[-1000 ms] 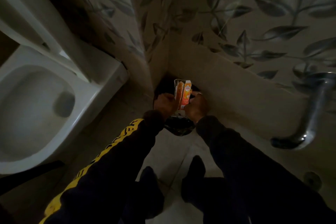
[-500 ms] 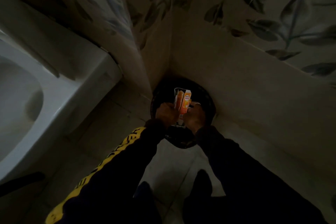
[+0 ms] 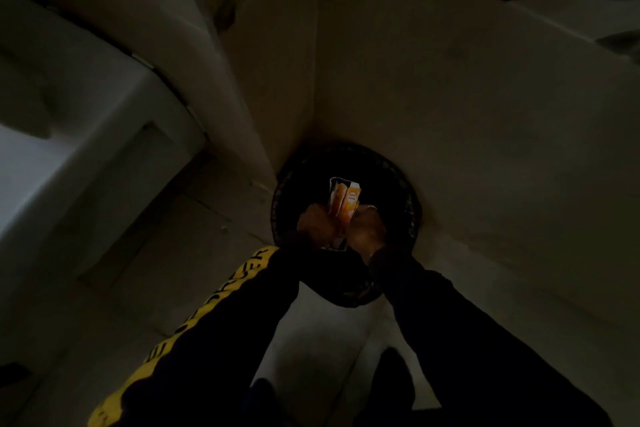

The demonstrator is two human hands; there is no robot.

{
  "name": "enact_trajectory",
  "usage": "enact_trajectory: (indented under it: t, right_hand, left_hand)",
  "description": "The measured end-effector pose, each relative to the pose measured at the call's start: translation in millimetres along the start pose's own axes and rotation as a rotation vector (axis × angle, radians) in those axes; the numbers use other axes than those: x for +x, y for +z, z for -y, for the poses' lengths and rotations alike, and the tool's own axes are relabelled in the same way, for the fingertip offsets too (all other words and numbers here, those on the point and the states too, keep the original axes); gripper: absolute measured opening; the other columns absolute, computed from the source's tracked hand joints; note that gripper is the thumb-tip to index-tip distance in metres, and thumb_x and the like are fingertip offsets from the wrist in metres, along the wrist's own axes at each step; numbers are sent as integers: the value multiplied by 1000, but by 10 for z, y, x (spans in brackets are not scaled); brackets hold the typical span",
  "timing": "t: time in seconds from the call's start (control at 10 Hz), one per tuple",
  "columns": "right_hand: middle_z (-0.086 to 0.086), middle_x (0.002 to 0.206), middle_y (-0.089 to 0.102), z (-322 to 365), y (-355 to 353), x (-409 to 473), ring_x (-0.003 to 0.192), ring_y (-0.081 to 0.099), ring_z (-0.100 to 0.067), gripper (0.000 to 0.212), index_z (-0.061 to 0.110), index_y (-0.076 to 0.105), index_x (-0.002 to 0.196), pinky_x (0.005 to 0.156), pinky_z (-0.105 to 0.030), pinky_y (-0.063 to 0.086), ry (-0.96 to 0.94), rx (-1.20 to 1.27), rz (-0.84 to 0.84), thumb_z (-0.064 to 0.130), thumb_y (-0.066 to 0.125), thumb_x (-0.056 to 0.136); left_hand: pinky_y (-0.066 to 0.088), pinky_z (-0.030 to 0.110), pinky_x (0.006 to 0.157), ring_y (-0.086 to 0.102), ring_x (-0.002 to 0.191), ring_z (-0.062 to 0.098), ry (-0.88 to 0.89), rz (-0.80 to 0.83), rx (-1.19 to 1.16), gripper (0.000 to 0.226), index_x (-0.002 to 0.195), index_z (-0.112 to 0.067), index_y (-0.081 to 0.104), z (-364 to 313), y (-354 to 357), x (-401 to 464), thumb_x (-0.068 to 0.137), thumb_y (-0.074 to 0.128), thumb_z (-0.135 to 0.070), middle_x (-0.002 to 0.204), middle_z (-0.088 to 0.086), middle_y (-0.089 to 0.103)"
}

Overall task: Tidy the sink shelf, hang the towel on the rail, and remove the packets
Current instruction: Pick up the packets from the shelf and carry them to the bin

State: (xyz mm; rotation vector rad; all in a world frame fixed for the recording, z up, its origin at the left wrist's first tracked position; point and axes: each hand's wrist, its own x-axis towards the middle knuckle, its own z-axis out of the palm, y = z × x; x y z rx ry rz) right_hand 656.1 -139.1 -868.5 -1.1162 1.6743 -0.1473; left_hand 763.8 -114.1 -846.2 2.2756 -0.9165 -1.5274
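Bin [image 3: 398, 177] wedged in wall corner [image 3: 317, 80]; open floor [image 3: 322, 333] in front.

Dark long sleeves [image 3: 460, 322]; yellow lettered stripe [image 3: 194, 333] down left sleeve; dark footwear [image 3: 393, 378].

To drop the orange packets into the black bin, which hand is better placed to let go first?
Neither clearly. The left hand and right hand both grip the packets from opposite sides, directly above the bin, so either could probably release.
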Motion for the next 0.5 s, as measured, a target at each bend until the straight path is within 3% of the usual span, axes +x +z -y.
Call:
enact_trajectory:
  t: [0.4,0.5]
  right_hand:
    - [-12,115,70,-153,170,299,109,65,-30,20,7,69,110,100,-45,53,75,11,43,16,63,94]
    - [-16,127,65,-207,190,407,118,61,-32,38,2,62,126,103,-46,50,62,44,80,19,68,92]
  left_hand:
    - [43,36,101,53,126,36,51,12,108,38,132,3,53,109,184,256,98,54,-12,135,22,56]
    - [39,36,104,48,131,37,47,1,140,40,136,5,49,128,222,313,98,53,-9,140,24,51]
